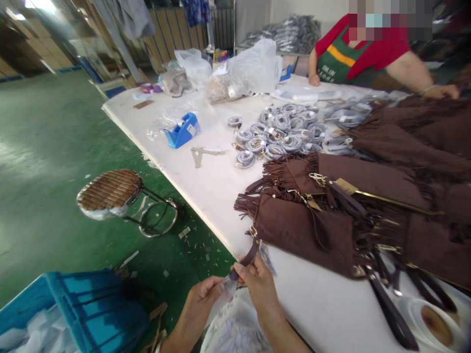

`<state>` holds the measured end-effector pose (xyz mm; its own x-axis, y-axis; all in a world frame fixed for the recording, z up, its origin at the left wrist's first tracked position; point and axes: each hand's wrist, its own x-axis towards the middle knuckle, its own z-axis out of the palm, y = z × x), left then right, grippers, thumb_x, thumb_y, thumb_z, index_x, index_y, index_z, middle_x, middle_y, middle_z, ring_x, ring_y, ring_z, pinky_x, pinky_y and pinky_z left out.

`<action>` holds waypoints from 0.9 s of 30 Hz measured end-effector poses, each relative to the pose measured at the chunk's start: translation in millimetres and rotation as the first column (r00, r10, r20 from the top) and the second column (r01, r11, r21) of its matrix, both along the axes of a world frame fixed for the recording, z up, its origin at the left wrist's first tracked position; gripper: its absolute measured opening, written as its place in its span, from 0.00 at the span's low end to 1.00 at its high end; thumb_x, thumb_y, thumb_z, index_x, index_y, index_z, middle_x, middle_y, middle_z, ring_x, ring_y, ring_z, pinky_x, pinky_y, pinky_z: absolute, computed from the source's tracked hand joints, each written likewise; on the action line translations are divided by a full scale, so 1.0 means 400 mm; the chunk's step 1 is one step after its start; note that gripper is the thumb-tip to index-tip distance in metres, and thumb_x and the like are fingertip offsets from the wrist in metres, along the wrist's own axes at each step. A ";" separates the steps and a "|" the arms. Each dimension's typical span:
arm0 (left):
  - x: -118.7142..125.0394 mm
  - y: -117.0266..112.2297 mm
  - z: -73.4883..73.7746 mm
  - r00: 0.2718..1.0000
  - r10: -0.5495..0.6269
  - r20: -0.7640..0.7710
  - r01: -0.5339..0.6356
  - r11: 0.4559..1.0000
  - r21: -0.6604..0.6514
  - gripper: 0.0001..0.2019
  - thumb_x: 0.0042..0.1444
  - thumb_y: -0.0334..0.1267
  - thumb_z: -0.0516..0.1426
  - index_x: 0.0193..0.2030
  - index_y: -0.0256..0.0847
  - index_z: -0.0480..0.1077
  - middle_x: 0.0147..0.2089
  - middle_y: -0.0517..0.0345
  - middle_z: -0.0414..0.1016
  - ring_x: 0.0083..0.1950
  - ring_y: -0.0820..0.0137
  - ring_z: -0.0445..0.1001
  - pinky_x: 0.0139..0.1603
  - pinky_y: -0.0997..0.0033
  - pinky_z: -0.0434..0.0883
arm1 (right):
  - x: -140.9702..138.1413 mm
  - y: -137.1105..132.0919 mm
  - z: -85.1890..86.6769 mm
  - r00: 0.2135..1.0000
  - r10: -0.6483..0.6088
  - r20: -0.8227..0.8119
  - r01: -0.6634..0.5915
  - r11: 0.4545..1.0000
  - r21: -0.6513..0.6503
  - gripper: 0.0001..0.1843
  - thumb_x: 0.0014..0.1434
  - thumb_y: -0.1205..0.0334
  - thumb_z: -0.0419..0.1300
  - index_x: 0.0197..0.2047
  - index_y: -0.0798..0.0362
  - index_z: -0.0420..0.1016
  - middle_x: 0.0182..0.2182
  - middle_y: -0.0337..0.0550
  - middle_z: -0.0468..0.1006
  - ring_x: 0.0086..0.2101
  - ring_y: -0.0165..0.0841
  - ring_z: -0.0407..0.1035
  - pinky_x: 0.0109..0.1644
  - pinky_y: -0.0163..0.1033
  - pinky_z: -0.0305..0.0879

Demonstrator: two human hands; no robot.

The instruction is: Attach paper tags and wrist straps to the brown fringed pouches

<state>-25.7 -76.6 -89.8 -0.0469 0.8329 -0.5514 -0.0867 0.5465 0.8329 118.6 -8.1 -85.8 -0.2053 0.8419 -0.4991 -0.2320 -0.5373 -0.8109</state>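
pale, leaf-patterned clothing (239,326) sits right up close at the bottom, and just above it both hands are busy on a dark brown, flat leather-like strap (251,255). right hand (257,279) has thumb and fingers clamped on the strap near its lower end. left hand (204,296), just beside it, is pinched on a translucent whitish wrap (226,294) at that same end. follow the strap up and it meets a gold-coloured metal clasp (252,230) by the corner of a dark brown, suede-like fringed bag (301,230), lying flat on the white worktop (209,181). more fringed brown bags (423,127) spread out behind and to the right, and over in the near right corner is a clear film roll (414,314). further across, coiled grey straps (282,121) are heaped, with a bright blue tape dispenser (182,130) to their left. across the worktop, a person in a red top and green apron (392,56) stretches an arm towards the bags. down left, a teal plastic crate (99,309) holds crumpled white pieces, near a round stool with a brown slatted seat (110,193) on the green floor (47,127).
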 end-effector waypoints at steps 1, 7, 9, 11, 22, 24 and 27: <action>0.005 -0.003 0.000 0.999 0.020 0.035 -0.020 1.000 -0.010 0.26 0.49 0.59 0.60 0.37 0.34 0.76 0.27 0.54 0.75 0.25 0.71 0.65 0.25 0.74 0.57 | -0.001 -0.001 -0.003 1.000 -0.010 0.006 0.010 1.000 0.000 0.18 0.46 0.49 0.67 0.34 0.50 0.68 0.26 0.40 0.76 0.24 0.32 0.67 0.28 0.37 0.60; 0.023 0.002 0.000 0.984 0.115 0.133 -0.108 0.993 -0.056 0.25 0.48 0.58 0.63 0.39 0.34 0.75 0.29 0.51 0.77 0.26 0.70 0.68 0.26 0.74 0.59 | -0.001 -0.003 -0.018 1.000 -0.004 0.010 0.004 1.000 -0.006 0.19 0.45 0.49 0.68 0.34 0.50 0.68 0.27 0.42 0.78 0.25 0.32 0.68 0.26 0.35 0.59; 0.027 0.014 -0.004 0.982 0.118 0.151 -0.110 0.992 -0.061 0.25 0.48 0.57 0.63 0.39 0.33 0.75 0.28 0.50 0.77 0.26 0.70 0.69 0.27 0.74 0.60 | -0.001 -0.002 -0.022 1.000 0.002 0.005 -0.002 1.000 -0.020 0.19 0.44 0.49 0.68 0.33 0.52 0.69 0.25 0.40 0.77 0.23 0.30 0.66 0.24 0.34 0.57; 0.032 0.031 -0.010 0.983 0.090 0.160 -0.087 0.996 -0.025 0.24 0.47 0.56 0.63 0.37 0.33 0.75 0.27 0.50 0.77 0.27 0.70 0.70 0.29 0.74 0.61 | -0.004 -0.003 -0.026 1.000 0.011 -0.012 -0.012 0.999 -0.049 0.20 0.42 0.50 0.69 0.31 0.53 0.69 0.22 0.37 0.74 0.20 0.27 0.63 0.22 0.32 0.55; -0.075 -0.009 -0.051 1.000 -0.008 0.004 0.008 1.000 -0.001 0.20 0.50 0.54 0.62 0.29 0.35 0.71 0.24 0.55 0.75 0.25 0.70 0.69 0.29 0.72 0.61 | 0.036 -0.030 -0.019 0.906 0.259 0.336 -0.291 0.955 0.050 0.14 0.56 0.53 0.58 0.42 0.52 0.69 0.25 0.38 0.74 0.20 0.30 0.66 0.22 0.33 0.58; -0.098 -0.025 -0.059 1.000 -0.003 -0.022 0.002 0.999 -0.038 0.22 0.48 0.57 0.62 0.28 0.35 0.70 0.23 0.54 0.75 0.24 0.70 0.69 0.27 0.72 0.61 | 0.056 -0.019 -0.004 0.843 0.214 0.494 -0.317 0.939 0.134 0.16 0.60 0.57 0.53 0.50 0.49 0.68 0.27 0.39 0.76 0.23 0.31 0.68 0.27 0.35 0.62; -0.099 -0.029 -0.070 0.998 -0.037 -0.059 0.034 0.998 -0.053 0.23 0.48 0.58 0.61 0.28 0.35 0.70 0.23 0.52 0.75 0.24 0.70 0.69 0.28 0.72 0.60 | 0.067 0.002 0.016 0.756 0.208 0.621 -0.409 0.891 0.199 0.23 0.61 0.62 0.48 0.59 0.45 0.62 0.28 0.38 0.77 0.25 0.33 0.70 0.30 0.37 0.63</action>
<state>-65.2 -88.3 -117.7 -0.0518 0.8052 -0.5907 -0.0171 0.5907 0.8067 145.3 -7.2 -79.2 -0.2440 0.9089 -0.3383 0.4593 -0.1989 -0.8657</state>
